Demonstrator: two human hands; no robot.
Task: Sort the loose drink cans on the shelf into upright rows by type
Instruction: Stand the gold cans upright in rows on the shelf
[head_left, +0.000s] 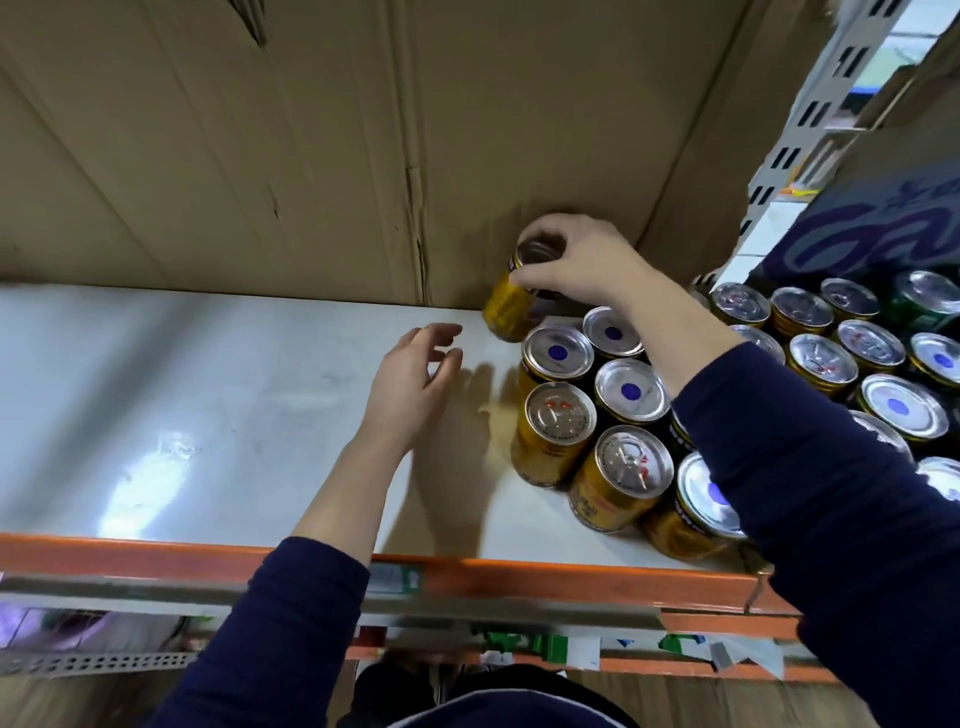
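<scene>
My right hand (576, 260) grips the top of a gold can (506, 306) at the back of the white shelf (208, 405), tilted, beside the cardboard wall. In front of it stand several upright gold cans (558, 421), some with blue dots on their lids (557, 352), some with pull-tab tops (626, 462). Further cans (821, 358) stand upright on the right, partly hidden by my right sleeve, and a green can (924, 306) is among them. My left hand (415, 374) hovers open above the shelf, left of the cans, holding nothing.
A cardboard sheet (363, 130) forms the back wall of the shelf. The shelf's orange front rail (156, 553) runs along the near edge. A dark purple printed box (883, 228) stands behind the cans at the right. A perforated metal upright (810, 119) rises at the far right.
</scene>
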